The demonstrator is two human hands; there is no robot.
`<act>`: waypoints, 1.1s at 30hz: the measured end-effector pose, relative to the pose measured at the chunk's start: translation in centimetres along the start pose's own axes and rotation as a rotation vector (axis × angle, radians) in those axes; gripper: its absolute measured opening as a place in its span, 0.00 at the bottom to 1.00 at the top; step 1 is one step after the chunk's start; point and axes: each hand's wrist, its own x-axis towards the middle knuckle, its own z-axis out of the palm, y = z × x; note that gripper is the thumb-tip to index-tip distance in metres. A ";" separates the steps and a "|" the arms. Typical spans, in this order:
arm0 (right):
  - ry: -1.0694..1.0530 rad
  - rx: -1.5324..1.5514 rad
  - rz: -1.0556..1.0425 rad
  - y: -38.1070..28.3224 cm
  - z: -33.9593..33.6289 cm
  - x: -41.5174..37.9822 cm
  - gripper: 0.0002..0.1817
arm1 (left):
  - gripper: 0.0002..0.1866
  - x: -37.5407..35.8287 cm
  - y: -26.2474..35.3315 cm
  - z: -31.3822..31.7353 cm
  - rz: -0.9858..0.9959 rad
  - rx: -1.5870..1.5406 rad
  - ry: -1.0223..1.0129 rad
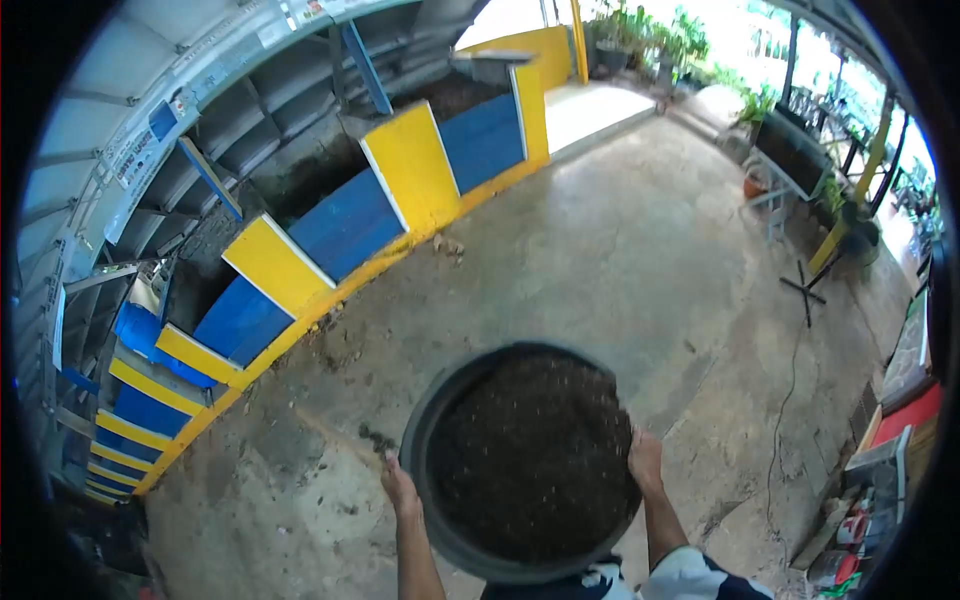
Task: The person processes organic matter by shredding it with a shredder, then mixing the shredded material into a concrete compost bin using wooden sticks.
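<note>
A large round black basin (425,500) filled with dark soil (530,455) is held in front of my body, above the concrete floor. My left hand (400,487) grips its left rim, with the fingers partly hidden. On the opposite side, my right hand (646,460) is closed on the right rim. The soil reaches near the rim and has small pale specks on it. Just beyond my left hand, a small dark clump (376,437) shows against the floor.
Yellow and blue walled bins (415,165) curve along the left. A blue container (150,335) stands among them. At the right are a black stand (803,290) with a cable, a framed dark panel (790,150) and stacked items (850,530). Plants (650,40) stand at the back.
</note>
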 end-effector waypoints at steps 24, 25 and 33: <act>0.122 0.022 0.062 -26.3 -1.3 68.0 0.26 | 0.36 35.1 42.6 58.0 0.040 0.067 -0.097; 0.116 0.077 0.040 -27.8 -0.9 70.9 0.27 | 0.36 36.6 43.2 59.5 0.047 0.069 -0.086; 0.091 0.016 -0.027 -37.1 -0.7 90.2 0.28 | 0.29 46.2 49.7 71.4 0.105 -0.216 0.016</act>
